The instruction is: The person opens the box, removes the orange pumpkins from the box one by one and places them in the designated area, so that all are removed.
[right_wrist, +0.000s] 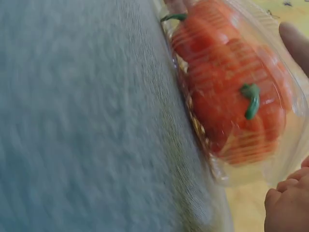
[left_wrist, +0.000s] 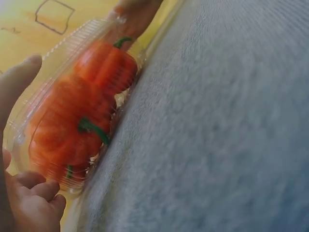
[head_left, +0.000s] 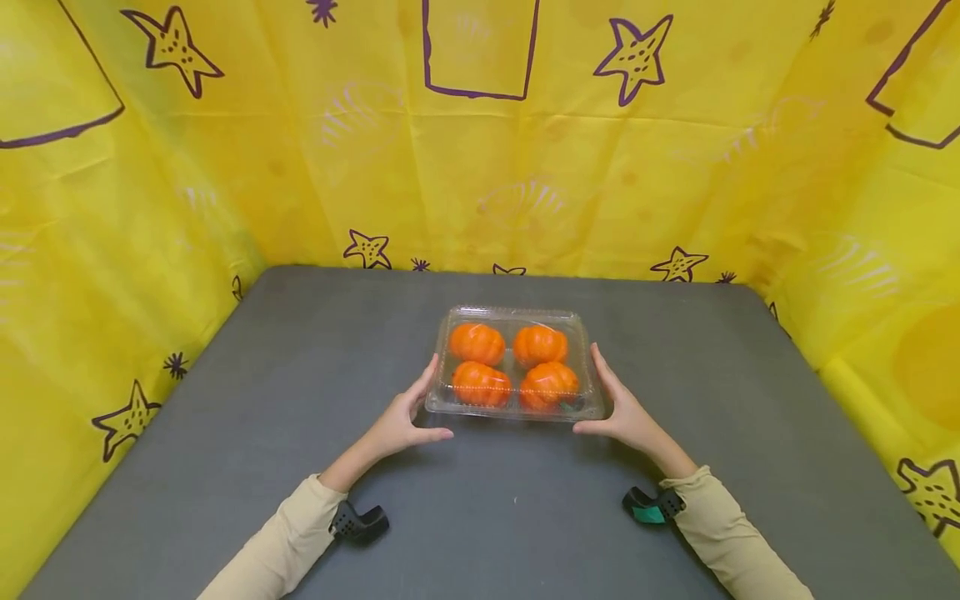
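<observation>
A clear plastic clamshell box (head_left: pixel 513 312) sits on the grey table with several small orange pumpkins (head_left: pixel 477 343) inside. Green stems (left_wrist: pixel 94 129) show through its wall in both wrist views. My left hand (head_left: pixel 401 421) is at the box's left end, forefinger along the side and thumb held apart from the front edge. At the opposite end is my right hand (head_left: pixel 626 417), its forefinger stretched beside the wall and its thumb away from the box. In the wrist views the lower fingers (right_wrist: pixel 294 198) bend near the box ends; whether they touch it I cannot tell.
The grey table (head_left: pixel 517 508) spreads around the box. A yellow cloth (head_left: pixel 480 167) with starfish drawings stands behind and on both sides. Black wrist mounts (head_left: pixel 360 523) hang beneath the beige sleeves (head_left: pixel 281 537).
</observation>
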{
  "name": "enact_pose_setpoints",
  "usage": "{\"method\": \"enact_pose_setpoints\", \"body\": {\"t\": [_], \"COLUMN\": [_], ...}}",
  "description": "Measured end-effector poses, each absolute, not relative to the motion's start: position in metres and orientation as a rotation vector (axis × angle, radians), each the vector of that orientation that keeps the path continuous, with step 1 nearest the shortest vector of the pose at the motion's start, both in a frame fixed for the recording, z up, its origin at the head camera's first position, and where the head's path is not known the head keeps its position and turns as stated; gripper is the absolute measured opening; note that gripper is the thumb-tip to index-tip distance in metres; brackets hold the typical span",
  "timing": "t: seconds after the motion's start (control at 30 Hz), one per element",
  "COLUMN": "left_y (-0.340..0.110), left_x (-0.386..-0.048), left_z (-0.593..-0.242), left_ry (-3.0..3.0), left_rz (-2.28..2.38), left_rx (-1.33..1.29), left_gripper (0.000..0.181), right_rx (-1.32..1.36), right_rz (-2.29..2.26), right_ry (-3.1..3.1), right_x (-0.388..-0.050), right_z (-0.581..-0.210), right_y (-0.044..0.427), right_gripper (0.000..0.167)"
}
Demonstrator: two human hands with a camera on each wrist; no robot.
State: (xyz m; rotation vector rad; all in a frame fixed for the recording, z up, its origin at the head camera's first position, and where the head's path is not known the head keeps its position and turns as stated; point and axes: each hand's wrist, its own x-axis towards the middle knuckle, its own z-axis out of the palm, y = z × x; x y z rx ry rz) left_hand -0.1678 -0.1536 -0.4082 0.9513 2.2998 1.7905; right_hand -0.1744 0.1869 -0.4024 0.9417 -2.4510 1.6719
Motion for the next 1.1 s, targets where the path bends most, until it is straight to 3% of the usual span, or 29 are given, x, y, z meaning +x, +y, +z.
{"method": "enact_pose_setpoints", "body": {"t": [0.43,1.1], "left_y": [-0.147,-0.15], "left_x": [-0.164,-0.174], "left_z": [-0.417,-0.437], "left_ry": [2.382,2.127], "left_rz": [1.991,2.167], "left_rx": [0.797,0.754], "left_gripper": [0.075,0.073], "right_rx": [0.941,0.889], "right_rz": [2.011,2.21], "right_ry": [-2.221,-2.168], "right_x": [-0.185,-0.187], "right_z": [-0.439,-0.441], "right_y": [0.185,0.192], "right_gripper": [0.102,0.093]}}
